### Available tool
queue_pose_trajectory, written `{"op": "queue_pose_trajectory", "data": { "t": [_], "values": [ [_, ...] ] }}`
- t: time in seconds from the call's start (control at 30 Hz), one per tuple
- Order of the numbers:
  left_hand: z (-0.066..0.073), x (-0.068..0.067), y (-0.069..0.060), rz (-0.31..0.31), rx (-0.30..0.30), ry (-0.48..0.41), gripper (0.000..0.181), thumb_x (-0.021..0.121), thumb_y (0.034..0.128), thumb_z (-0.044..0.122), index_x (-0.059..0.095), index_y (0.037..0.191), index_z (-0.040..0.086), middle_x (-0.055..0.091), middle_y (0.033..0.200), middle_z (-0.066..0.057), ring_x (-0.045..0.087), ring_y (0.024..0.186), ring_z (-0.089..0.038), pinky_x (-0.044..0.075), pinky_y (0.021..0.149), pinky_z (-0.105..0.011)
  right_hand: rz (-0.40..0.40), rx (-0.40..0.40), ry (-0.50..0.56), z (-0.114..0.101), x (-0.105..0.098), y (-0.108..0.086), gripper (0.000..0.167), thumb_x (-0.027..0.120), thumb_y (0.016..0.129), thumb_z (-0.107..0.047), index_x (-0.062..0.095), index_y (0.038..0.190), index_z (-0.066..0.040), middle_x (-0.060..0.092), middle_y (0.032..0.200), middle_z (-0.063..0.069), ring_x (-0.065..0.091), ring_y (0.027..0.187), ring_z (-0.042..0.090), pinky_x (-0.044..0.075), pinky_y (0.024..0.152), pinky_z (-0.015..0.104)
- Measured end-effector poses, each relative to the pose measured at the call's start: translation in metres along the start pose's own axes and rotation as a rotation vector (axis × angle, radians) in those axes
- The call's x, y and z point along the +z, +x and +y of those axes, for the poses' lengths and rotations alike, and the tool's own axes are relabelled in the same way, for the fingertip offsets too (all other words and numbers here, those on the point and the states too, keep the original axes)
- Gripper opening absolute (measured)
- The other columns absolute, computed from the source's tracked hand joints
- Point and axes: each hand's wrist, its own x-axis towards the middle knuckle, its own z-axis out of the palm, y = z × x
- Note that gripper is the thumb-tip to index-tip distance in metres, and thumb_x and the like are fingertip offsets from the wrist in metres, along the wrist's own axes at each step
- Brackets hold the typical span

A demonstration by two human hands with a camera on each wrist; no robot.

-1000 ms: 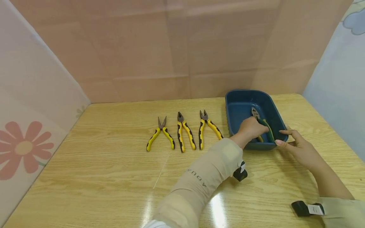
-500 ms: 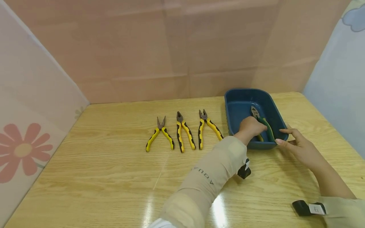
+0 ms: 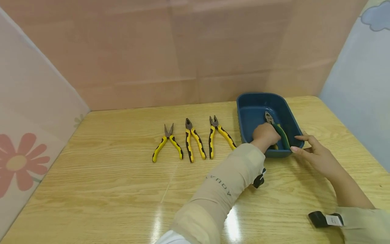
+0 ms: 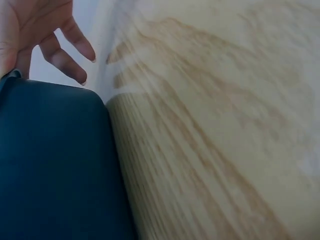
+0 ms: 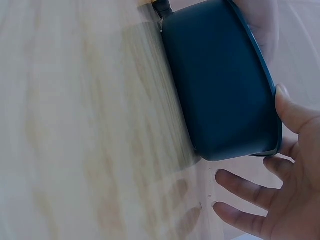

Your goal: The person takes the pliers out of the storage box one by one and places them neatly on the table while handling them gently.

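Observation:
My left hand (image 3: 265, 134) reaches into a dark blue plastic bin (image 3: 248, 120) and holds a pair of pliers (image 3: 282, 136) with green and yellow handles. Those pliers lie on the bin's floor, metal nose pointing to the back; curled fingers hide part of the handles. At the bin's front right corner, my right hand (image 3: 319, 156) pinches the rim between thumb and finger. The right wrist view shows that thumb (image 5: 295, 112) on the outer wall and the other fingers spread. In the left wrist view, the right hand (image 4: 40, 35) appears past the bin's wall (image 4: 55, 155).
Left of the bin, three pliers with yellow and black handles lie in a row: needle-nose pliers (image 3: 167, 144), a second pair (image 3: 195, 140) and a third pair (image 3: 220, 137). A wooden table (image 3: 106, 179) carries everything. Cloth-covered walls stand behind and at both sides.
The head view shifts slightly. My left hand slides a little left over the pliers, showing more of the green handle. The right hand keeps its place on the rim; the bin stays put.

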Motion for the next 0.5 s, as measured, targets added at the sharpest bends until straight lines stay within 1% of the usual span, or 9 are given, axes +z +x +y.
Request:
{"op": "queue_pose_trajectory", "data": {
  "t": [0.13,0.2,0.37,0.5],
  "values": [
    [0.0013,0.0038,0.0024,0.005,-0.009,0.065,0.040,0.059,0.0740,0.050,0.055,0.108,0.029,0.052,0.104,0.014,0.050,0.088,-0.006,0.045,0.062,-0.025,-0.001,-0.006,0.002,-0.0007,0.0010,0.0003,0.053,0.042,0.092,-0.026,0.022,0.131,0.002,-0.007,0.143,0.012,0.035,0.079,-0.018,0.043,0.061,0.039],
    [0.0017,0.0046,0.0027,-0.001,-0.016,0.081,0.047,0.057,0.0741,0.052,0.050,0.115,0.030,0.049,0.109,0.013,0.049,0.092,-0.007,0.045,0.067,-0.025,0.000,-0.007,-0.003,-0.0007,0.0014,0.0004,0.052,0.042,0.092,-0.026,0.022,0.131,0.002,-0.007,0.142,0.012,0.035,0.079,-0.018,0.043,0.061,0.040],
    [0.0023,0.0048,0.0019,-0.013,-0.031,0.104,0.049,0.055,0.0741,0.054,0.048,0.117,0.032,0.046,0.111,0.011,0.048,0.096,-0.008,0.044,0.073,-0.026,0.004,-0.015,-0.013,-0.0013,0.0018,0.0007,0.052,0.042,0.092,-0.025,0.023,0.131,0.003,-0.006,0.142,0.013,0.034,0.079,-0.018,0.043,0.061,0.041],
    [0.0034,0.0060,0.0010,-0.011,-0.034,0.127,0.045,0.054,0.0755,0.054,0.048,0.115,0.033,0.046,0.108,0.011,0.047,0.095,-0.008,0.043,0.073,-0.027,0.010,-0.015,-0.004,-0.0019,0.0021,0.0000,0.052,0.042,0.092,-0.026,0.023,0.131,0.002,-0.007,0.143,0.011,0.034,0.080,-0.018,0.043,0.062,0.044]
  ]
}}
